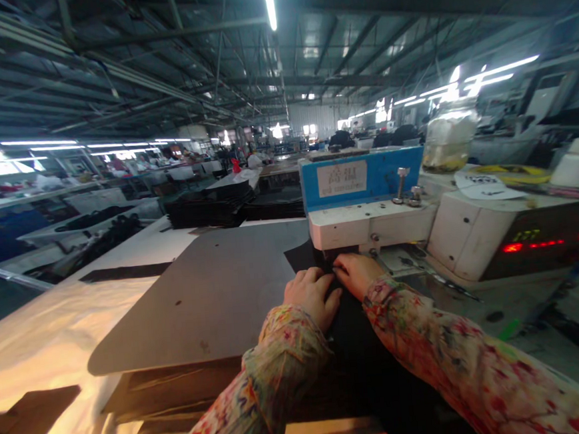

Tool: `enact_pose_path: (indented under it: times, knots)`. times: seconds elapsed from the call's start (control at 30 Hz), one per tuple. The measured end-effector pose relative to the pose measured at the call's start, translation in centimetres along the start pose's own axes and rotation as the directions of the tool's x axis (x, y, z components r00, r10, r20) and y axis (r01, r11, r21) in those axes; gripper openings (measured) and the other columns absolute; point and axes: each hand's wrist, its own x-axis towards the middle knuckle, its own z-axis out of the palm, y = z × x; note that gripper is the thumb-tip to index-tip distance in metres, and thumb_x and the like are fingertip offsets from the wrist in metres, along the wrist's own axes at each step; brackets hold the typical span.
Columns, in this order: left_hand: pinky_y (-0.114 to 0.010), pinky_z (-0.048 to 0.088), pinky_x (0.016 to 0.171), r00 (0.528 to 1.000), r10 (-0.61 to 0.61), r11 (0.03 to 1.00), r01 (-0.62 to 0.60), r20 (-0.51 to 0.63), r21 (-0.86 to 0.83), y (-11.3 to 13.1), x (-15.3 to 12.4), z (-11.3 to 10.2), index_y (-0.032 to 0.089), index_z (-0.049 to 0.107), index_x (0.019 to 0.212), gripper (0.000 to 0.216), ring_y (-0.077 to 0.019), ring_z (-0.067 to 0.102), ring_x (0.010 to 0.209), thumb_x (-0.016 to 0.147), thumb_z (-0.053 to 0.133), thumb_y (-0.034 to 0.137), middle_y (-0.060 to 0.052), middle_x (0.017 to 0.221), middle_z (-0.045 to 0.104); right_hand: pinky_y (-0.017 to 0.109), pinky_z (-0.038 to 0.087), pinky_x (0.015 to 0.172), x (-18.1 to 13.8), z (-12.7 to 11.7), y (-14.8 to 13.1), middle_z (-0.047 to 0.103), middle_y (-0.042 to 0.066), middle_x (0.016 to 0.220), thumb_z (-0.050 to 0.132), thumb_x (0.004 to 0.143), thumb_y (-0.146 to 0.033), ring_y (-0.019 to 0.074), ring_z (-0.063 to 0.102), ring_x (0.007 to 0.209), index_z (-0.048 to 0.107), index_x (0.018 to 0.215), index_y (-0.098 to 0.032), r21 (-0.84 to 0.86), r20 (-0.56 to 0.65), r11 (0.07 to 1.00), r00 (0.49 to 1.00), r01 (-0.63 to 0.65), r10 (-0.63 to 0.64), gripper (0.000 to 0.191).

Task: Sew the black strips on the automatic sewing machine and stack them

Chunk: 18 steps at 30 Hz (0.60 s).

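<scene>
My left hand [312, 297] and my right hand [357, 273] rest side by side on a piece of black fabric [351, 332], close under the head of a white and blue sewing machine [363, 201]. The fingers of both hands are curled and pressed down on the cloth, holding it flat at the machine's needle area. Both arms wear flowered sleeves. The fabric lies partly on a large dark grey work plate [210, 297] and runs toward me between my arms.
A control box with red lit digits [527, 242] stands right of the machine, with a glass jar [448, 137] behind it. Stacks of black material [208, 206] sit at the back. A pale shiny tabletop [43, 337] spreads left. Other workstations fill the hall beyond.
</scene>
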Motion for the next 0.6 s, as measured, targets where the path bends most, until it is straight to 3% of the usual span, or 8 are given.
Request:
enact_pose_path:
  times: [0.6]
  knots:
    - [-0.032, 0.037, 0.081, 0.999, -0.015, 1.000, 0.016, 0.050, -0.010, 0.20, 0.03, -0.41, 0.028, 0.050, 0.104, 0.031, -0.0190, 0.041, 0.095, 0.079, 0.038, 0.041, -0.001, 0.103, 0.049, 0.022, 0.036, 0.059, 0.01, 0.31, -0.02, 0.060, 0.004, 0.082, 0.043, 0.078, -0.022, 0.0150, 0.055, 0.074, 0.056, 0.084, -0.018, -0.048, -0.010, 0.999, 1.000, 0.005, -0.006, 0.015]
